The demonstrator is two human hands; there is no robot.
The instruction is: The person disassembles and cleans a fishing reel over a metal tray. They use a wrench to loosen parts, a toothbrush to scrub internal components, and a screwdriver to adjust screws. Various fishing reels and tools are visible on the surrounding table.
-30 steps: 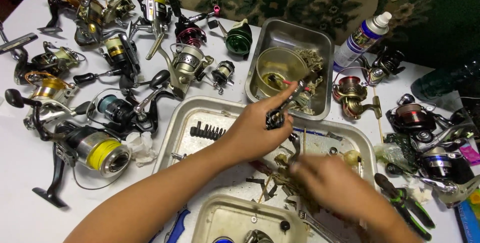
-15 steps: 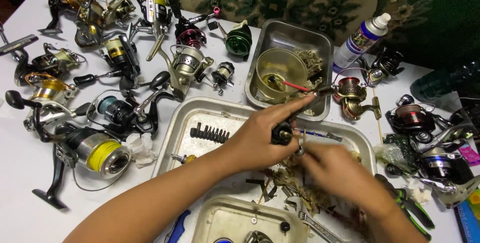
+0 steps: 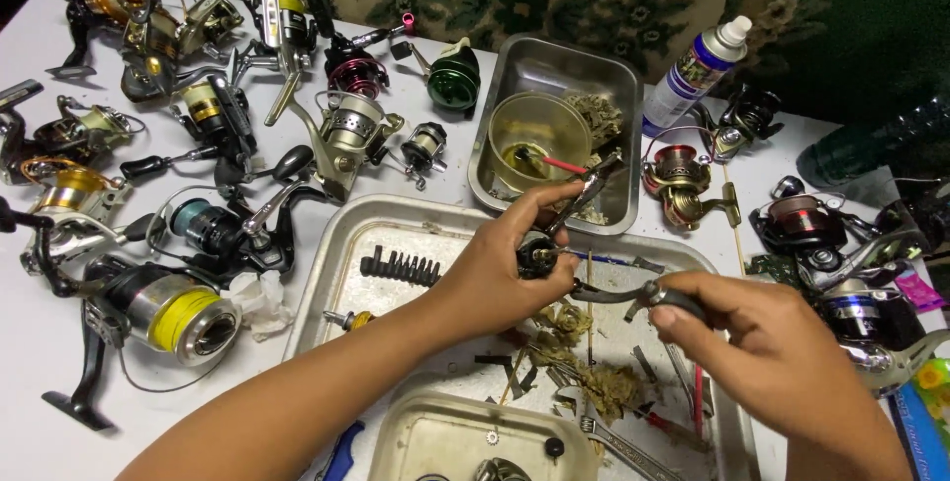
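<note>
While left hand pinches small dark reel body over big metal tray, right hand grips its crank handle by knob. Looks light, rigid, probably greasy and slippery; best held by body, not thin crank arm. Spray can stands beyond.

In the middle of the frame I see a shiny metal tray. My left hand holds a small black part that looks glossy. At lower left, a reel has smooth yellow line. The table looks white and matt.
</note>
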